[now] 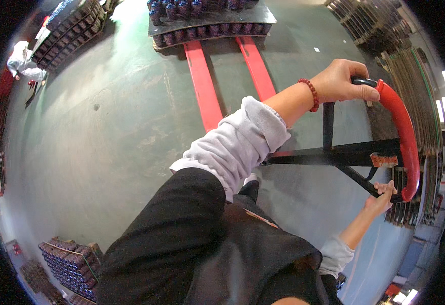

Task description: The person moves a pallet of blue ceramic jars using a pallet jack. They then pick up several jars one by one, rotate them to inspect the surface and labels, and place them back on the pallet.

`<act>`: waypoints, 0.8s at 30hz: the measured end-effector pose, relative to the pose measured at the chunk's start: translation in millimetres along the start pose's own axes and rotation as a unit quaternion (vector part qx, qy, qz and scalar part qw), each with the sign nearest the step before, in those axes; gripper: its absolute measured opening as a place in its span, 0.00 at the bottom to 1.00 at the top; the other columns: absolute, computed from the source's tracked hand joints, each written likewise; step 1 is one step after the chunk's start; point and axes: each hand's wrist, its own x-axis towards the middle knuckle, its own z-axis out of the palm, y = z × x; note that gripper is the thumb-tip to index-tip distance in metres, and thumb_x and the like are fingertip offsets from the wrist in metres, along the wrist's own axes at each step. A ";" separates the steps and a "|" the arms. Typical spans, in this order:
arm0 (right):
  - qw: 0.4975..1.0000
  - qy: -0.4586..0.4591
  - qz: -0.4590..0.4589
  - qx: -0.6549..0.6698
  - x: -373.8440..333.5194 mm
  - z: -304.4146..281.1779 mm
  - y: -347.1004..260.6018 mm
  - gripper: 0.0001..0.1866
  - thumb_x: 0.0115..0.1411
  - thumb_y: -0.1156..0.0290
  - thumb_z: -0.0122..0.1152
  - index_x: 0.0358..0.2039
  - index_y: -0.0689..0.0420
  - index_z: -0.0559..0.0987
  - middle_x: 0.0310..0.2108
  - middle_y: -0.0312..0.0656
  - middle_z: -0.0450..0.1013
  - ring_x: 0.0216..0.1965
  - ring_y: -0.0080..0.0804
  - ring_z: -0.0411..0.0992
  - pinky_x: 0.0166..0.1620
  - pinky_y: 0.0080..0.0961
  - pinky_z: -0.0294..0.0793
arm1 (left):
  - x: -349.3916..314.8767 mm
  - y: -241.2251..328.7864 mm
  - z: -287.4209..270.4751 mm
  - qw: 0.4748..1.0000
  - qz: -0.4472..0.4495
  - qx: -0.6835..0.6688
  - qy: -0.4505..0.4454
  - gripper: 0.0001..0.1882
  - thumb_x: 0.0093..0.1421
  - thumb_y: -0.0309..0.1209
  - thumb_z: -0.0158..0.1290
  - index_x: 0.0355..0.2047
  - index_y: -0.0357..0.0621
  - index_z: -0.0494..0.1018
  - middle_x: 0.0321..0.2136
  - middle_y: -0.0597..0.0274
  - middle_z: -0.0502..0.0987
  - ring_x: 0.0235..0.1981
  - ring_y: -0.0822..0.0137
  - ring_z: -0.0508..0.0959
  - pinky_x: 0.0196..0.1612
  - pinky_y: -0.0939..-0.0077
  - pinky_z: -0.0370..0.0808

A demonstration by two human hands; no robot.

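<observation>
My left hand (342, 80), with a red bead bracelet at the wrist, is closed around the upper black corner of a pallet jack handle (409, 137). The handle is a loop with a red outer grip on a dark shaft. At its lower corner, my right hand (380, 199) has its fingers curled round the black bar. Two red forks (202, 84) stretch away along the floor on the far side of my left arm. Their far ends meet the near edge of a loaded pallet (212, 43); whether they go beneath it is hidden. Dark bottle-like containers stand in layers on that pallet.
Another loaded stack (70, 38) stands at the far left, beside a person in white clothing (22, 61). Stacked containers (72, 264) are at the lower left. Wooden pallets (370, 23) and tall stacks of flat sheets (415, 96) line the right side.
</observation>
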 end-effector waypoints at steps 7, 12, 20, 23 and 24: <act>0.992 -0.116 0.031 0.033 121.0 -5.0 39.1 0.12 0.63 0.74 0.55 0.25 0.51 0.64 0.16 0.28 0.55 0.20 0.18 0.55 0.27 0.23 0.66 | 8.0 -7.1 47.0 0.978 0.097 0.150 0.105 0.24 0.46 0.47 0.69 0.27 0.39 0.73 0.18 0.68 0.71 0.21 0.74 0.73 0.23 0.76 0.68; 0.960 -0.272 -0.058 0.020 226.2 22.0 47.1 0.07 0.64 0.73 0.54 0.31 0.48 0.66 0.18 0.27 0.56 0.19 0.19 0.56 0.26 0.22 0.63 | -43.9 41.3 142.0 0.973 0.089 0.205 0.061 0.23 0.52 0.46 0.64 0.35 0.40 0.70 0.22 0.49 0.72 0.23 0.51 0.77 0.26 0.64 0.71; 0.883 -0.420 0.160 0.135 254.6 127.6 25.9 0.12 0.61 0.75 0.55 0.27 0.47 0.63 0.19 0.28 0.56 0.16 0.17 0.54 0.20 0.19 0.59 | -61.1 58.9 231.0 0.985 0.037 0.168 0.010 0.25 0.54 0.41 0.61 0.36 0.35 0.60 0.19 0.45 0.70 0.24 0.41 0.73 0.26 0.54 0.70; 0.864 -0.448 0.176 0.146 234.9 149.8 0.7 0.11 0.62 0.75 0.55 0.26 0.49 0.65 0.18 0.28 0.56 0.15 0.15 0.55 0.20 0.18 0.59 | -69.1 80.5 257.5 0.976 0.038 0.211 0.040 0.24 0.55 0.41 0.61 0.37 0.36 0.63 0.20 0.48 0.71 0.24 0.44 0.75 0.25 0.59 0.72; 0.842 -0.491 0.167 0.148 241.1 171.1 -17.0 0.10 0.63 0.75 0.54 0.25 0.50 0.66 0.18 0.28 0.56 0.16 0.14 0.54 0.21 0.16 0.59 | -56.2 94.6 262.1 0.974 0.036 0.215 0.068 0.23 0.55 0.41 0.61 0.37 0.36 0.63 0.20 0.48 0.71 0.24 0.45 0.75 0.25 0.59 0.72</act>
